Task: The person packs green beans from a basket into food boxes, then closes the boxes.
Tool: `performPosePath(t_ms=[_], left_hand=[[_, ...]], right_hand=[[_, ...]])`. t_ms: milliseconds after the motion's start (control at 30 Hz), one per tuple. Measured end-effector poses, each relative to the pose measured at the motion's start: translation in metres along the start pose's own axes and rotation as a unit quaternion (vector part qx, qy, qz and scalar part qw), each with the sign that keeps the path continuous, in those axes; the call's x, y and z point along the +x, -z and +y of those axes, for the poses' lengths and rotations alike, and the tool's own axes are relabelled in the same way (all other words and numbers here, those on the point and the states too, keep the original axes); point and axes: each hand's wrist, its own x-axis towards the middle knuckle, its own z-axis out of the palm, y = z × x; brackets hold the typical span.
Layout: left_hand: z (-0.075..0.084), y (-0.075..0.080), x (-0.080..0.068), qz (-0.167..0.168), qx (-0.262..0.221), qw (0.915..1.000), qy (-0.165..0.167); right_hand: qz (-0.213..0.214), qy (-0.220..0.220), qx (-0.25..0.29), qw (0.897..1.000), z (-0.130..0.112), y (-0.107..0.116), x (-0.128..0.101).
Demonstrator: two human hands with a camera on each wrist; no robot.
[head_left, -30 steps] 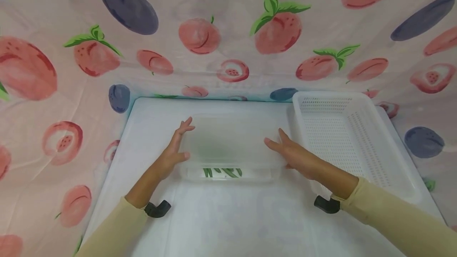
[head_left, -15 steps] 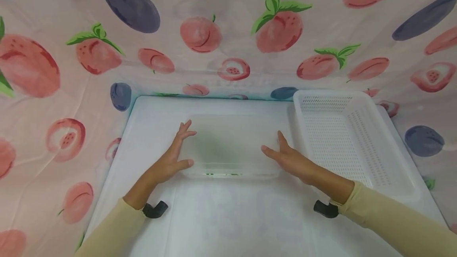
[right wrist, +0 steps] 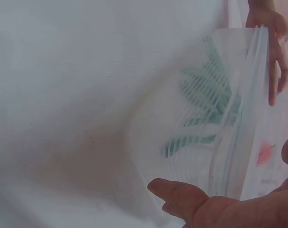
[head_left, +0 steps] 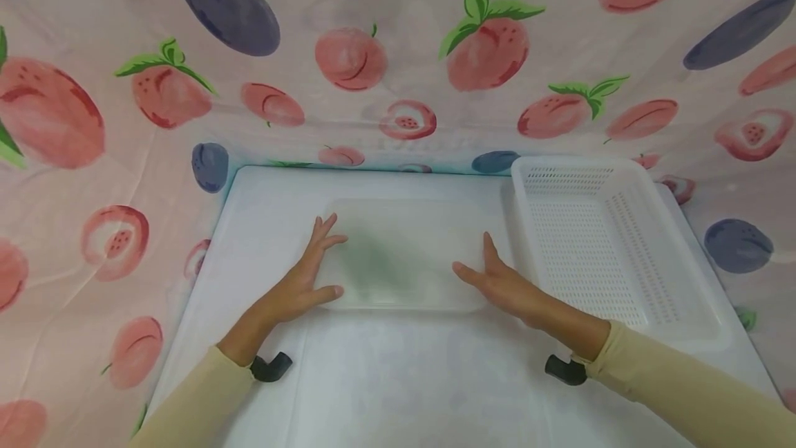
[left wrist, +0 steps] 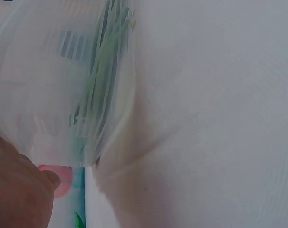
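While the translucent rectangular plastic lid with a green leaf print [head_left: 401,254] lies flat on the white desk [head_left: 398,379], just left of the white perforated plastic basket [head_left: 597,240], both hands flank it. Left hand [head_left: 298,282] and right hand [head_left: 504,282] are open, fingers straight against its short edges. Judged: lid set down, release not yet done.

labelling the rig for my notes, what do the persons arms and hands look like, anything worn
Both arms wear long pale yellow sleeves, the left sleeve and the right sleeve, each ending at the wrist. The left hand and right hand are bare: no gloves, rings or markings show. A small curved black fitting sits under each wrist, one on the left and one on the right.
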Motion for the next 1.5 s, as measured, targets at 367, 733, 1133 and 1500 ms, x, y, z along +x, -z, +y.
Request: performPosePath(t_ms=[367, 733, 1133, 1500], left_hand=[[0.001, -0.005, -0.001, 0.005, 0.056, 0.9983, 0.018], [0.004, -0.004, 0.0, -0.007, 0.129, 0.9909, 0.036], [0.022, -0.01, 0.007, 0.002, 0.25, 0.9662, 0.061], [0.035, -0.024, 0.017, -0.002, 0.359, 0.9299, 0.081]], right_hand=[[0.021, 0.025, -0.019, 0.999, 0.007, -0.006, 0.003], [0.039, 0.046, -0.045, 0.997, 0.013, -0.01, 0.005], [0.097, 0.089, -0.131, 0.983, 0.014, -0.018, 0.007], [0.165, 0.163, -0.35, 0.908, 0.017, -0.037, 0.016]])
